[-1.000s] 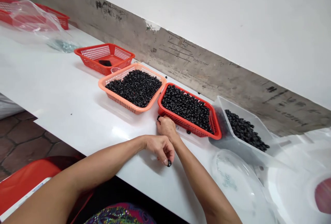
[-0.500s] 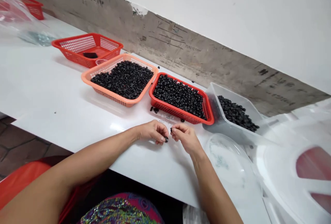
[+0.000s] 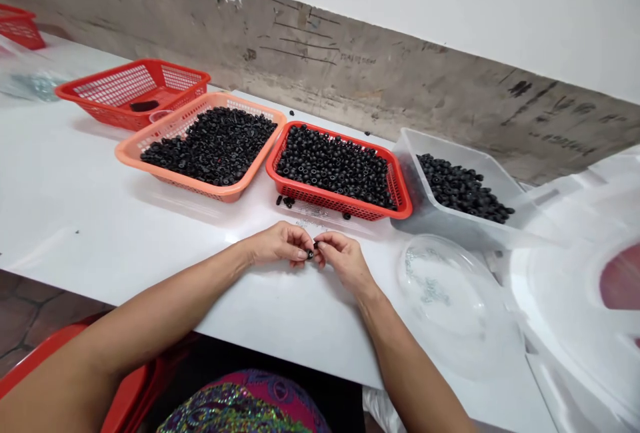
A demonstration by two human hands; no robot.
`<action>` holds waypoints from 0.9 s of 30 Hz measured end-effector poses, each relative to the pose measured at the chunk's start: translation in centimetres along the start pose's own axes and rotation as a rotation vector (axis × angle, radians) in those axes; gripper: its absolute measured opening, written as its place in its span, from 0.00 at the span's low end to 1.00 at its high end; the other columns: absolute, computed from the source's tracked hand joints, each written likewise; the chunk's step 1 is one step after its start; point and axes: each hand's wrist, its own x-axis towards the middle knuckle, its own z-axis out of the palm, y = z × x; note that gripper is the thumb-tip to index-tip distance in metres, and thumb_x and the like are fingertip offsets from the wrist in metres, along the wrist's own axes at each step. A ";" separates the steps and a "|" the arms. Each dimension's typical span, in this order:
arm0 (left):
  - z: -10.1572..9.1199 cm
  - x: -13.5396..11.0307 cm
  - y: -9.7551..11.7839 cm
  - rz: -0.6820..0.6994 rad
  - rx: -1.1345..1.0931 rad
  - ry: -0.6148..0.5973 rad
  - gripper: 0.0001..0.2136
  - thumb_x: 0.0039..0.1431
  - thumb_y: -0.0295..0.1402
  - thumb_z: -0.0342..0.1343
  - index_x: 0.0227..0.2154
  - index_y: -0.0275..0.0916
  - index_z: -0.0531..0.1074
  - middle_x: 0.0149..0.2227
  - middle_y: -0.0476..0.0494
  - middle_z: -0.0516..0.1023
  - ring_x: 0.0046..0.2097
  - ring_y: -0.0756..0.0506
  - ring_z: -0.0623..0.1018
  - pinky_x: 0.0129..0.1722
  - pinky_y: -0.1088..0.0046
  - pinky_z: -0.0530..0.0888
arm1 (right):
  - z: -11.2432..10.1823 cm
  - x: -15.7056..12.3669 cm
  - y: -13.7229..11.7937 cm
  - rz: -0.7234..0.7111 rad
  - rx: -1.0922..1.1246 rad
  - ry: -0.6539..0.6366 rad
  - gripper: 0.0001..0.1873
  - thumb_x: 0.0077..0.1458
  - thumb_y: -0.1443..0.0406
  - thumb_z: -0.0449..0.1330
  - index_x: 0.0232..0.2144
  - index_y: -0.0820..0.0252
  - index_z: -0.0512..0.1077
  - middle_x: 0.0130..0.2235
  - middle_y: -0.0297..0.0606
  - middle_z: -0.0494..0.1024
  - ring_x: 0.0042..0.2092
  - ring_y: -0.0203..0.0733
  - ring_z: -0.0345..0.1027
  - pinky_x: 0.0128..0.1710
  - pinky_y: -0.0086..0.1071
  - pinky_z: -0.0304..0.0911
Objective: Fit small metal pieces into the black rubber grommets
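Observation:
Between the thumb and fingers of my left hand (image 3: pixel 285 244) is a small round black part (image 3: pixel 310 254) with a hole. My right hand (image 3: pixel 344 258) pinches another small black piece (image 3: pixel 316 244), whose exact kind is too small to make out. The fingertips of both hands almost meet above the white table (image 3: pixel 300 326). Just beyond them stands a red basket (image 3: pixel 345 205) full of round black parts with holes. To its left, an orange basket (image 3: pixel 200 185) holds many flatter black pieces. Loose black pieces (image 3: pixel 286 202) and tiny clear bits (image 3: pixel 313 214) lie before the red basket.
At right, a translucent bin (image 3: pixel 430 223) holds black parts, and a clear round lid (image 3: pixel 450 313) with tiny bits lies in front. White plastic (image 3: pixel 545 300) crowds the right edge. Another red basket (image 3: pixel 95 103) stands left, with a plastic bag (image 3: pixel 30 80) beyond. A wall (image 3: pixel 300 40) runs behind.
My hands have come closer together, and the right hand's black piece now sits right by the part in my left hand. The camera view has shifted slightly.

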 end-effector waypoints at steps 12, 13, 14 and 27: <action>0.3 -0.1 -0.1 0.028 -0.004 0.046 0.16 0.41 0.35 0.67 0.31 0.31 0.70 0.23 0.43 0.77 0.23 0.49 0.75 0.25 0.74 0.69 | 0.0 -0.8 -0.3 -0.043 0.082 -0.021 0.11 0.43 0.61 0.64 0.31 0.60 0.76 0.21 0.31 0.70 0.22 0.31 0.57 0.23 0.28 0.55; 0.2 -0.1 -0.1 0.025 -0.001 0.049 0.16 0.41 0.35 0.67 0.31 0.31 0.71 0.23 0.43 0.77 0.23 0.49 0.75 0.25 0.73 0.69 | 0.0 -0.8 -0.2 -0.043 0.068 -0.019 0.11 0.43 0.61 0.64 0.31 0.60 0.76 0.22 0.32 0.71 0.22 0.32 0.58 0.23 0.28 0.55; 0.2 -0.1 -0.1 0.022 0.007 0.053 0.16 0.41 0.35 0.67 0.31 0.31 0.71 0.23 0.43 0.77 0.23 0.49 0.74 0.25 0.73 0.69 | 0.1 -0.8 -0.2 -0.044 0.058 -0.014 0.11 0.44 0.61 0.64 0.31 0.60 0.76 0.22 0.32 0.72 0.23 0.32 0.58 0.23 0.28 0.56; 0.9 -0.1 0.3 0.019 0.125 0.160 0.11 0.42 0.29 0.62 0.30 0.31 0.71 0.20 0.46 0.74 0.22 0.51 0.72 0.24 0.74 0.67 | 0.5 -1.3 -0.8 -0.042 -0.133 0.114 0.10 0.44 0.61 0.63 0.29 0.62 0.75 0.22 0.32 0.72 0.23 0.33 0.60 0.23 0.29 0.58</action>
